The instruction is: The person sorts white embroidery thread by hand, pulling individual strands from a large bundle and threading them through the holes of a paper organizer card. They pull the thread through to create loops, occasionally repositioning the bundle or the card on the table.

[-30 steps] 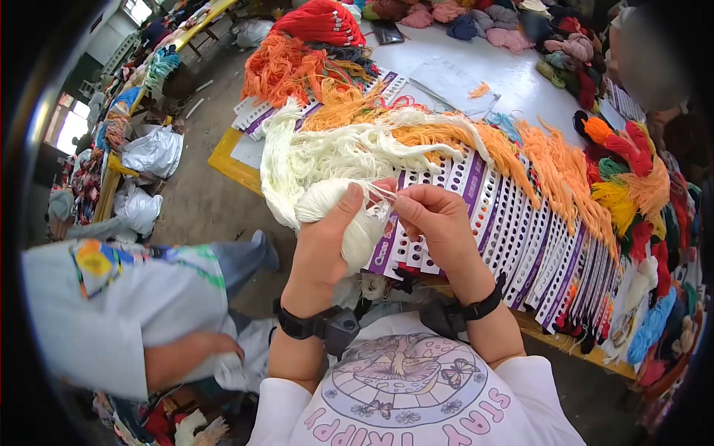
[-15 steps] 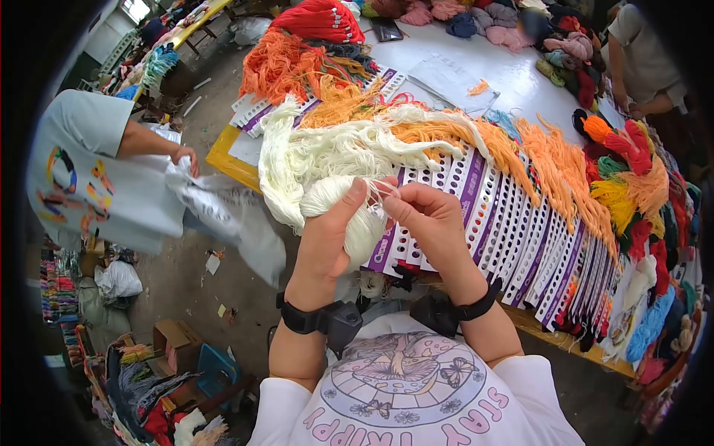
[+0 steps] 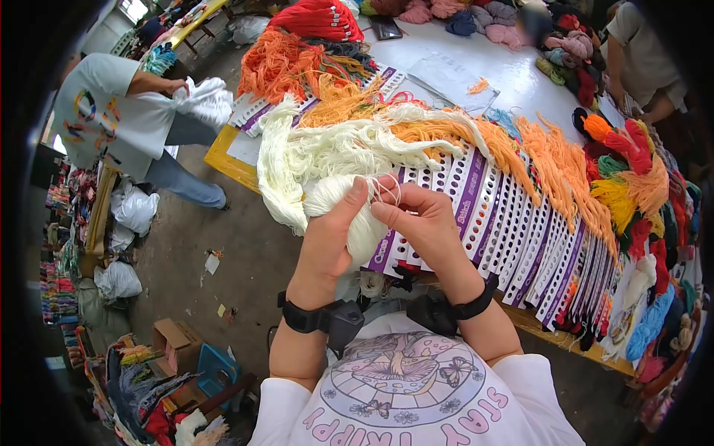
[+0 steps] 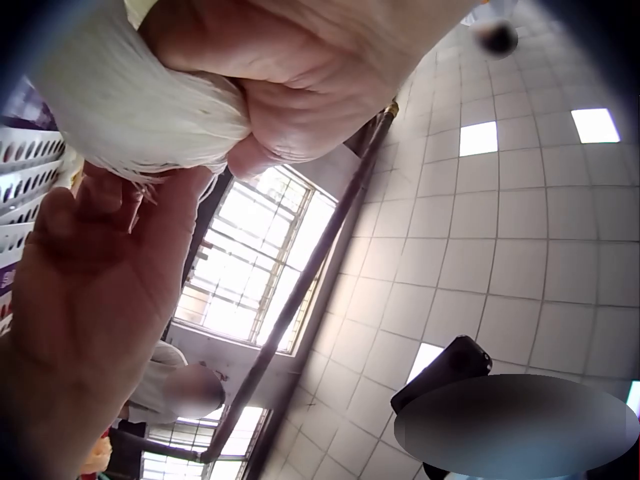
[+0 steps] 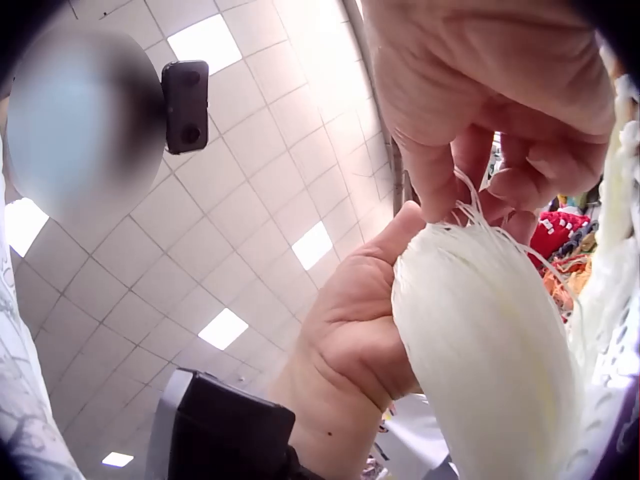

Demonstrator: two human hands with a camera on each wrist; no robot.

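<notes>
A cream-white skein of yarn (image 3: 366, 236) hangs bunched in my left hand (image 3: 325, 236), which grips it with the thumb along its upper side. Close against its top, my right hand (image 3: 430, 229) pinches a few loose strands between thumb and fingertips. In the right wrist view those strands (image 5: 470, 205) stick up in small loops from the skein's end. From the left wrist view, the skein (image 4: 150, 105) covers part of the left fingers. More cream yarn (image 3: 335, 152) lies spread on the table just beyond both hands.
Perforated cards with purple labels (image 3: 468, 201) run overlapping along the table edge. Orange yarn (image 3: 554, 167) lies across them, with red bundles (image 3: 316, 21) at the back. A person with a white bag (image 3: 208, 100) stands on the left; another person (image 3: 647, 63) is at far right.
My right hand has shifted slightly left, closer to the skein; the strands, earlier stretched between my hands, now loop loosely. The person on the left has moved away, carrying the bag.
</notes>
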